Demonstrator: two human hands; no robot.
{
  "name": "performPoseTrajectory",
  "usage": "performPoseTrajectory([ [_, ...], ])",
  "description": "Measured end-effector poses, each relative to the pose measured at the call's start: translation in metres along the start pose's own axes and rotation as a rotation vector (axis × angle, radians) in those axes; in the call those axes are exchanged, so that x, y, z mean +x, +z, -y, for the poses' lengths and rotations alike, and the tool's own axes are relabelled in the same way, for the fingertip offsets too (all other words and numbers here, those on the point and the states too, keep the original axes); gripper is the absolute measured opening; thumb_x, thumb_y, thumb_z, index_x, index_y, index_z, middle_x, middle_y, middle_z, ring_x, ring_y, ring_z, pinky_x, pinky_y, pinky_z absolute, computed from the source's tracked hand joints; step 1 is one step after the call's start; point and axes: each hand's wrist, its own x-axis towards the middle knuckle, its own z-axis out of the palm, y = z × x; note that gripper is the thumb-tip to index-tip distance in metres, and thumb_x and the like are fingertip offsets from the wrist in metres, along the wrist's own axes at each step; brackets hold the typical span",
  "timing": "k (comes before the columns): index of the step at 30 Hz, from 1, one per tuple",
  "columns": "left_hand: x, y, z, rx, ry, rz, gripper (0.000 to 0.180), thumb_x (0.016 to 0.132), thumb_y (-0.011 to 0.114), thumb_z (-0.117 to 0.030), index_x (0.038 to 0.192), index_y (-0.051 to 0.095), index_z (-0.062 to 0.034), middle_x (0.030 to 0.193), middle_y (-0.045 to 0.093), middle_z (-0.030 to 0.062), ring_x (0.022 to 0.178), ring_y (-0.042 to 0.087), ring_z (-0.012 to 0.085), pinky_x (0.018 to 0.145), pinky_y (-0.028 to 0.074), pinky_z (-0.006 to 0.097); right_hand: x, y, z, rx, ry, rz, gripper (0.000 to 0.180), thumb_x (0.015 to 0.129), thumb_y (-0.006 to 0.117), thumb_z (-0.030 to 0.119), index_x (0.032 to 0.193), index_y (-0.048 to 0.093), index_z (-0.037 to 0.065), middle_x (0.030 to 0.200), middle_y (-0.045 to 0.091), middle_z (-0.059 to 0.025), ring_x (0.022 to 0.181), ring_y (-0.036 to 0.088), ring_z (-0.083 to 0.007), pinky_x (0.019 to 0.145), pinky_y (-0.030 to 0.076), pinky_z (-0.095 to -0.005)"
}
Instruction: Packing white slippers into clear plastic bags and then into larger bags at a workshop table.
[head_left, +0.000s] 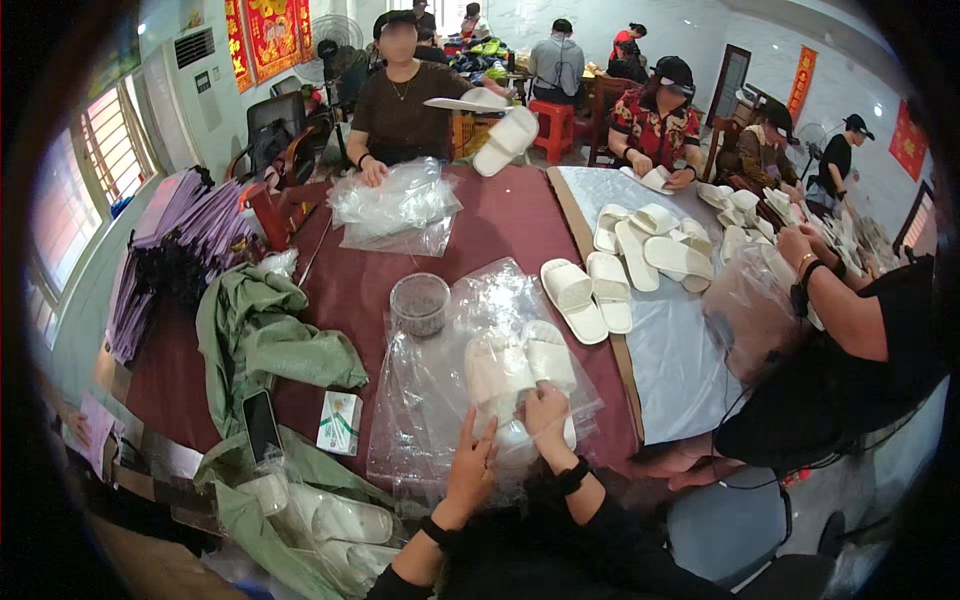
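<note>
A pair of white slippers [502, 366] lies on clear plastic bags in front of me, toes pointing away. My right hand [547, 418] is closed on the near part of the slippers. My left hand [470, 468] rests on the plastic beside the left slipper, with its fingers stretched and apart. A clear plastic bag [420, 425] spreads under and around the pair; how far the slippers are inside it is hard to make out. A round clear tub [420, 303] stands just beyond the bags.
More white slippers [574, 300] lie to the right, heaped on the pale cloth. At left are a green sack [262, 330], a phone [262, 425] and a small box [340, 422]. Bagged slippers [350, 520] fill a sack lower left. Across the table, a person [405, 110] holds slippers; others work at right.
</note>
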Motion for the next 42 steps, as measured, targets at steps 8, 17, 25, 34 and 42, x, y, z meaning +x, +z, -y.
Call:
performPoseTrajectory([
  [8,-0.011,0.011,0.007,-0.092,-0.126,0.130,0.050,0.087,0.055,-0.006,0.135,0.045,-0.0133,0.146,0.017,0.0262,0.096,0.058,0.0340,0.084,0.048,0.037,0.004,-0.027,-0.052,0.492,-0.260,0.714,0.082,0.084,0.053,-0.001,0.148,0.003,0.009,0.143,0.032,-0.0168,0.119,0.047,-0.0210,0.100,0.038,-0.0342],
  [17,-0.006,0.013,0.012,0.009,-0.057,0.207,0.071,0.085,0.065,-0.025,0.143,0.027,-0.0075,0.144,0.011,0.0343,0.111,0.050,0.0417,0.093,0.043,0.041,-0.028,-0.061,0.022,0.272,0.153,0.524,0.042,0.096,0.048,0.023,0.133,0.045,0.003,0.124,0.055,-0.0094,0.108,0.055,-0.0166,0.092,0.043,-0.0291],
  [25,-0.019,0.003,-0.002,-0.063,-0.075,0.202,0.106,0.074,0.074,-0.039,0.144,0.006,0.0011,0.144,0.007,0.0365,0.134,0.018,0.0486,0.103,0.032,0.047,-0.024,-0.060,0.112,0.058,-0.481,0.279,0.036,0.099,0.041,0.026,0.107,0.065,0.001,0.125,0.057,-0.0105,0.112,0.051,-0.0123,0.090,0.041,-0.0258],
  [34,-0.032,0.016,0.015,0.662,-0.078,0.387,0.094,0.079,0.047,-0.067,0.143,0.024,-0.0026,0.148,0.014,0.0276,0.137,0.011,0.0457,0.102,0.007,0.068,-0.025,-0.049,0.128,-0.075,-0.588,0.171,0.035,0.099,0.042,0.026,0.101,0.067,0.003,0.127,0.054,-0.0145,0.118,0.048,-0.0187,0.099,0.033,-0.0304],
  [42,-0.008,0.005,0.026,0.663,-0.083,0.405,0.101,0.076,0.050,-0.070,0.144,0.020,-0.0013,0.148,0.013,0.0290,0.137,0.009,0.0459,0.104,0.005,0.066,-0.054,-0.038,0.118,-0.013,-0.601,-0.018,0.032,0.098,0.042,0.023,0.101,0.067,0.004,0.138,0.043,-0.0165,0.129,0.038,-0.0226,0.104,0.028,-0.0331],
])
